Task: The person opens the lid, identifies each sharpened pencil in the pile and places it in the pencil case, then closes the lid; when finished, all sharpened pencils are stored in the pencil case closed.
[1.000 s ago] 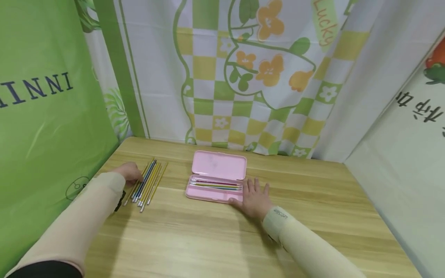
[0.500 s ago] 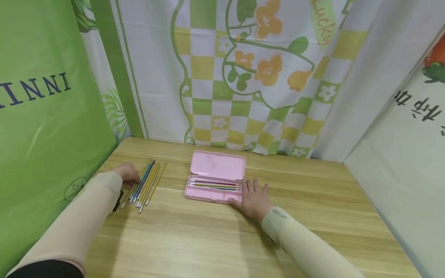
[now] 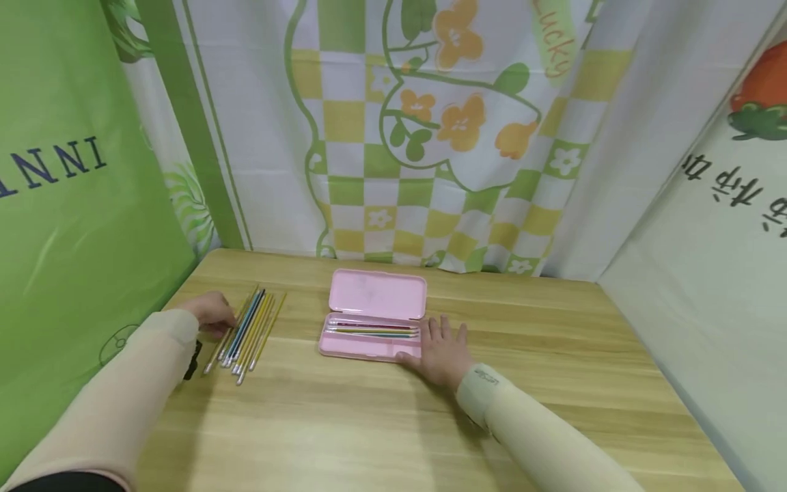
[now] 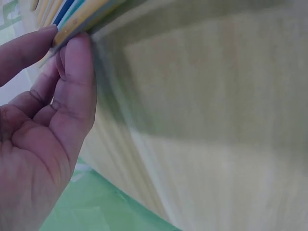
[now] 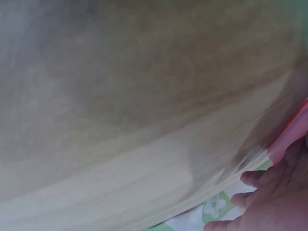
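A thin yellow wooden pencil (image 4: 84, 19) is pinched between the thumb and fingers of the left hand (image 3: 212, 311), right at the outer edge of a loose bundle of yellow, dark blue and teal pencils (image 3: 253, 335). The right hand (image 3: 439, 352) is laid flat with fingers spread, gripping nothing, thumb touching the near corner of a pink plastic rectangular pencil case (image 3: 353, 346) just to its left.

Not a lot has changed over the last second tbh. The left hand seems to have been shifted a touch outward, with a bit more of the teal pencil left uncovered, while the right hand has been kept put. Same few slim pencils (image 3: 375, 333) are seen in the case, so nothing's been added there, and the work looks to be at the picking-out stage, I'd guess.

Materials-wise: the loose pencils are long and straight, with shiny metal-looking collars and pale ends turned toward the person. The case's tray is smooth and shallow, a small compartment being marked off beside the right thumb. Its round-cornered lid (image 3: 378, 294) is flipped back beyond both hands, faint grey smudge included. Everything's laid on a light wood-grain worktop (image 3: 344, 424), and past the hands a soft checked fabric curtain (image 3: 393, 191) is hung.
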`<state>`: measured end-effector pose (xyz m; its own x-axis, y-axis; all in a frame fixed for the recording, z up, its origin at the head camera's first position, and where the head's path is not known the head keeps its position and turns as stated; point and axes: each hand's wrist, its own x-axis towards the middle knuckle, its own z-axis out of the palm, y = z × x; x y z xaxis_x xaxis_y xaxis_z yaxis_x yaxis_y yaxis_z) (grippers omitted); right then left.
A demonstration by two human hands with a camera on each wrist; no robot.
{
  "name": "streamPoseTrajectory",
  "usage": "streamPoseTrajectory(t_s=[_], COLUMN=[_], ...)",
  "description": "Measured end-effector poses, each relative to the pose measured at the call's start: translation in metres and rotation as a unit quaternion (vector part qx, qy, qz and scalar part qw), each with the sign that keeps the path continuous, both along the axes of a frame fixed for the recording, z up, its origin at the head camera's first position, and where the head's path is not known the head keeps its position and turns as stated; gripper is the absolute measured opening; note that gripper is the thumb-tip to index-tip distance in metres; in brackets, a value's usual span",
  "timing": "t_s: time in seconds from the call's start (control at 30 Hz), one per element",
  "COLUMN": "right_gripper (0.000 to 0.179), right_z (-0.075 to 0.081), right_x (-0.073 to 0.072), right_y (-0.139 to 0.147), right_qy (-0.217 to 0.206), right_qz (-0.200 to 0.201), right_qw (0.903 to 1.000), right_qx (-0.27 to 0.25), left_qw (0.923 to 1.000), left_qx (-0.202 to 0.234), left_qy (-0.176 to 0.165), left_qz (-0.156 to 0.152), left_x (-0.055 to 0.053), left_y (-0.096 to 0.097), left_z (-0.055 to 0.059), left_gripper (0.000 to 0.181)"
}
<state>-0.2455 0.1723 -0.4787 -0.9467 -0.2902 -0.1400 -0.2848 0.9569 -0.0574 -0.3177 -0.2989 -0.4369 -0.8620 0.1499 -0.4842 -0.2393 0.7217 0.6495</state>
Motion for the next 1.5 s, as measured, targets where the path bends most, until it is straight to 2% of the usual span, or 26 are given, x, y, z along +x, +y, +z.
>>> streamPoseTrajectory(t_s=[0.17, 0.27, 0.4, 0.47, 0.63, 0.77, 0.93, 1.13, 1.23, 1.37, 1.5], right_gripper=[0.104, 0.104, 0.105, 0.106, 0.108, 0.107, 0.104, 0.104, 0.104, 0.104, 0.105], right_z=[0.002, 0.0, -0.005, -0.007, -0.008, -0.006, -0.003, -0.001, -0.001, 0.0, -0.001], right_x=[0.003, 0.001, -0.002, -0.004, -0.006, -0.004, -0.001, 0.0, 0.001, 0.0, -0.002], right_y=[-0.004, -0.004, -0.001, 0.001, 0.003, 0.002, 0.001, -0.001, -0.001, -0.001, -0.001], right_qy=[-0.005, -0.007, 0.0, -0.002, -0.002, 0.001, 0.001, -0.002, 0.001, 0.005, 0.0], right_qz=[-0.005, -0.006, -0.006, -0.006, -0.004, -0.004, -0.005, -0.007, -0.007, -0.007, -0.007], right_qw=[1.0, 1.0, 1.0, 0.9999, 1.0, 1.0, 1.0, 1.0, 1.0, 1.0, 1.0], right_qx=[-0.003, -0.005, 0.004, 0.011, 0.006, 0.004, -0.001, 0.0, -0.002, -0.001, 0.005], left_qw=[0.9997, 0.999, 0.9961, 0.9929, 0.981, 0.9737, 0.9728, 0.9736, 0.9731, 0.9711, 0.9721], left_qx=[0.013, 0.026, 0.077, 0.113, 0.191, 0.224, 0.225, 0.214, 0.208, 0.195, 0.156], left_qy=[-0.006, 0.004, 0.021, 0.019, 0.004, 0.003, 0.005, 0.0, 0.001, 0.019, 0.034], left_qz=[-0.02, -0.036, -0.037, -0.03, -0.032, -0.041, -0.057, -0.08, -0.1, -0.136, -0.172], left_x=[0.002, 0.001, -0.004, -0.007, -0.017, -0.023, -0.027, -0.027, -0.028, -0.03, -0.031], left_y=[-0.005, -0.002, 0.006, 0.009, 0.019, 0.031, 0.051, 0.085, 0.103, 0.127, 0.154], left_z=[0.008, 0.014, 0.022, 0.024, 0.021, 0.019, 0.021, 0.028, 0.03, 0.03, 0.032], left_gripper=[0.012, 0.02, 0.014, 0.012, 0.029, 0.035, 0.039, 0.037, 0.034, 0.032, 0.029])
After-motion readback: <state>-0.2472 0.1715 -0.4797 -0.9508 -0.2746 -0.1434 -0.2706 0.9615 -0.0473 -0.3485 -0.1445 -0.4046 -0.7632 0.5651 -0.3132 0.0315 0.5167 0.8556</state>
